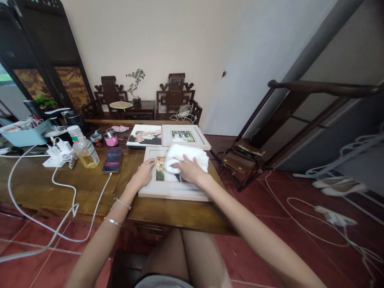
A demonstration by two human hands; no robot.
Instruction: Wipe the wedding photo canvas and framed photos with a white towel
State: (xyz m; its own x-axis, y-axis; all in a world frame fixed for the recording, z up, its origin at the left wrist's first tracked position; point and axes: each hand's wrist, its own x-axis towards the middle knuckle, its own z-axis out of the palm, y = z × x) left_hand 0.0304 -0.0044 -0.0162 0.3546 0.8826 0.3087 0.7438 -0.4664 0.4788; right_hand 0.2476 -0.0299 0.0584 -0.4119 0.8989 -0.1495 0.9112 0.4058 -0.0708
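A white picture frame (174, 194) lies flat near the front edge of the wooden table, with small photos showing behind its front. My left hand (144, 174) holds the frame's left side, its fingertips bent over the border. On the frame's right half, my right hand (191, 170) presses a folded white towel (195, 154), fingers partly sunk into it. The towel and hand hide part of the photos. Touching the far side lie a second white frame (204, 139) with a green photo and a flat picture panel (144, 135).
Left on the table (120, 196) are a phone (112, 161) on a cable, a bottle of yellow liquid (85, 150), a power strip (58, 154), a pink cup (111, 139) and a blue bin (24, 134). A wooden rack with a brown bag (241, 162) stands right.
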